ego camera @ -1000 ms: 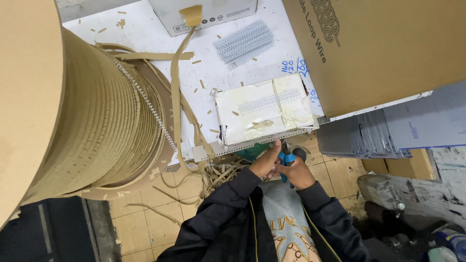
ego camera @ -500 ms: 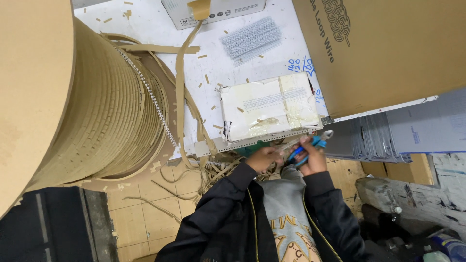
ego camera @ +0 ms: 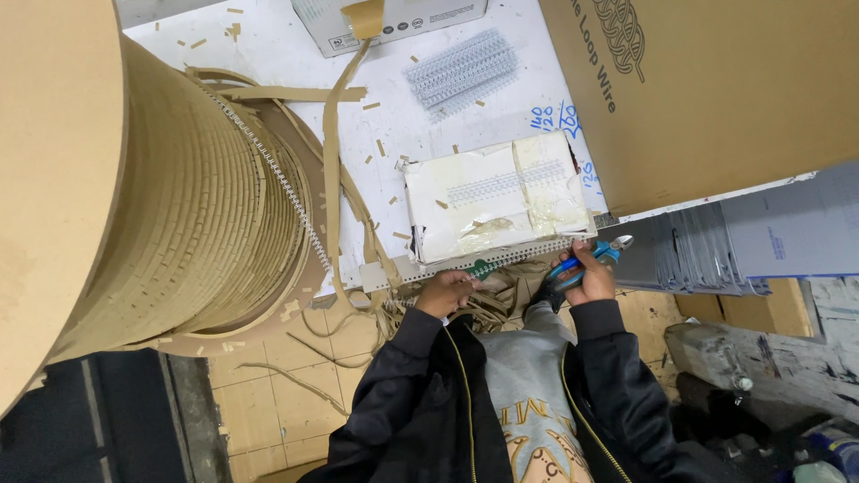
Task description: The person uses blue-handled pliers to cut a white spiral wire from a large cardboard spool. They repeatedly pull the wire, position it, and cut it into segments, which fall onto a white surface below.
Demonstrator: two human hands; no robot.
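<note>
Head-camera view: blue-handled cutting pliers (ego camera: 586, 259) are held in the right hand (ego camera: 586, 279), whose fingers are clamped around the handles. The pliers lie just off the front edge of the white table (ego camera: 268, 63), beside the right corner of a taped white block (ego camera: 492, 199). Their long axis runs from lower left to upper right, with the metal nose pointed up and to the right, toward a stack of grey sheets (ego camera: 680, 255). The left hand (ego camera: 445, 291) is seen at the table edge below the block; its fingers are curled together on a strip of wire binding (ego camera: 488, 259) that runs along the block's front edge, left to right. A big brown spool (ego camera: 134, 179) wound with paper-backed wire fills the left side. Loose brown paper strips (ego camera: 335, 161) trail across the table and hang over its edge. A large cardboard box (ego camera: 716, 80) stands at the upper right.
</note>
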